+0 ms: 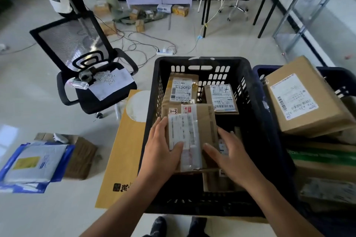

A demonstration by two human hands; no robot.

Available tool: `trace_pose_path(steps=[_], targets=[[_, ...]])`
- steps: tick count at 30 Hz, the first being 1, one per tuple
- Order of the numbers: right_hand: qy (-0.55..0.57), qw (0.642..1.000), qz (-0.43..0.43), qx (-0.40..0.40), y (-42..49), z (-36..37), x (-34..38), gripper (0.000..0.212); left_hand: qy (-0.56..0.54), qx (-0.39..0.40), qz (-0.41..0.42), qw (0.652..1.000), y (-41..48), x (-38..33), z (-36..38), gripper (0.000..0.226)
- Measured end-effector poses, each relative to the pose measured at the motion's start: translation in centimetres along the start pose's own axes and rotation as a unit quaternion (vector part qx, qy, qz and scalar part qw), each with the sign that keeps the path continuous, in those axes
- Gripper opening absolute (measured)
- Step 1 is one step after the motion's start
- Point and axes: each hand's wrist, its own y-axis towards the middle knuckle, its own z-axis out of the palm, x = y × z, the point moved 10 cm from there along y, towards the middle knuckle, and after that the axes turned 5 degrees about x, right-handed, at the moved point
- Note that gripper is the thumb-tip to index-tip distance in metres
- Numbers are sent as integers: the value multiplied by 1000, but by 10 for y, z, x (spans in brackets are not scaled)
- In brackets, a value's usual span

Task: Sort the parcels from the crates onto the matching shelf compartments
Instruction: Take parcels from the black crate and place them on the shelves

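Over the black crate [248, 90], both hands are on a brown parcel [204, 121]: the left hand [160, 152] clasps its left edge, thumb pressed across the white label [183, 132], and the right hand [229, 157] lies along the right side, fingers spread, not visibly curled under. The parcel sits on top of others inside the crate. Risk number one: that right side looks more steadied than gripped, so a lift could tip the box back down. Glossy tape under the thumb may slip too. No shelf shows yet, and a misread "1-3" sticker [173, 111] would likely mean the wrong compartment.
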Motion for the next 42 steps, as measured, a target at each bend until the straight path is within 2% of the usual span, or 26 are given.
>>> trace_pose_path(steps=[1, 6, 12, 17, 20, 23, 26, 28, 32, 37, 40, 42], targets=[[25, 1000, 0, -9, -7, -3, 6, 68, -10, -4, 8, 1000, -4, -5, -5, 80], [141, 985, -28, -95, -48, -25, 40, 87, -72, 4, 108, 991, -21, -41, -30, 79], [176, 952, -43, -248, -126, -30, 56, 83, -131, 92, 233, 959, -44, -85, -50, 75], [166, 905, -33, -390, -222, -29, 60, 74, -182, 200, 306, 913, -91, -120, -35, 77], [185, 871, -20, -456, -286, -26, 45, 76, -203, 258, 355, 875, -135, -148, -17, 75], [197, 836, -22, -511, -353, -23, 30, 69, -226, 308, 388, 839, -187, -171, 8, 79], [187, 806, -18, -562, -427, -15, 14, 64, -241, 390, 368, 809, -244, -182, 43, 82], [187, 784, -9, -592, -477, -4, -2, 67, -232, 442, 371, 783, -287, -189, 69, 72], [217, 727, 8, -651, -589, 34, -48, 70, -201, 520, 417, 718, -396, -204, 126, 64], [225, 651, 26, -725, -751, 100, -102, 62, -128, 573, 466, 661, -562, -210, 185, 79], [232, 598, 38, -766, -847, 147, -133, 61, -92, 605, 504, 609, -670, -210, 209, 74], [230, 563, 46, -792, -907, 174, -148, 62, -79, 604, 534, 587, -734, -212, 222, 73]])
